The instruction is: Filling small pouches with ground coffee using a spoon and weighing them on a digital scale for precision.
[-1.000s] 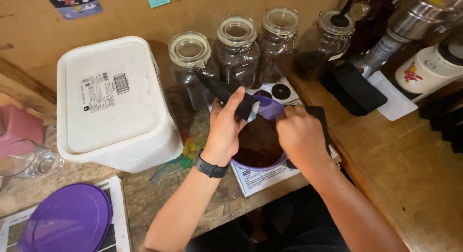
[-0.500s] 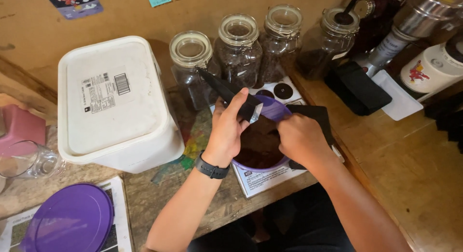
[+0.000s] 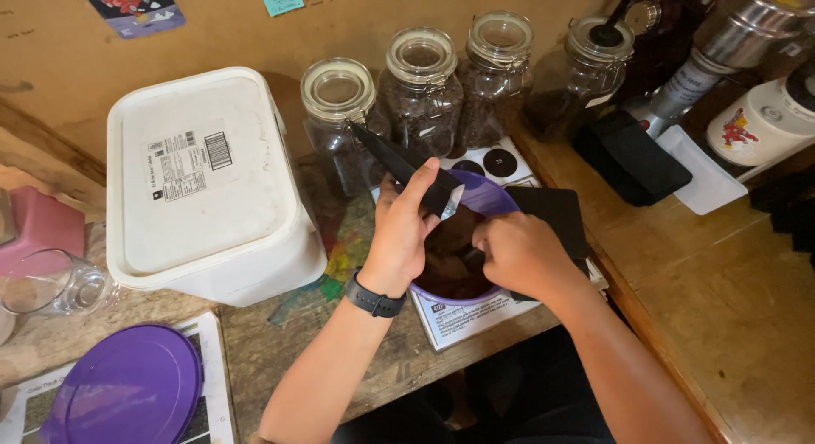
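My left hand [image 3: 407,232] grips a black scoop [image 3: 399,160] by its long handle, with the scoop's mouth tipped down over a purple bowl [image 3: 492,193] that holds a dark brown mass. My right hand [image 3: 518,253] rests on the bowl's right side with its fingers curled down into the dark contents. The bowl stands on a printed white sheet [image 3: 475,317] near the front edge of the wooden bench. I cannot tell whether the right hand holds anything.
A big white lidded tub [image 3: 204,181] stands left of the bowl. Several glass jars [image 3: 420,83] of dark beans line the back. A purple lid [image 3: 127,384] lies front left, a glass [image 3: 51,283] and pink block [image 3: 38,227] far left. Black pouch [image 3: 628,155], grinder and white canister sit right.
The scoop in my left hand has lifted and tilted more steeply, its handle now pointing up and left. My right hand has slid down deeper into the bowl.
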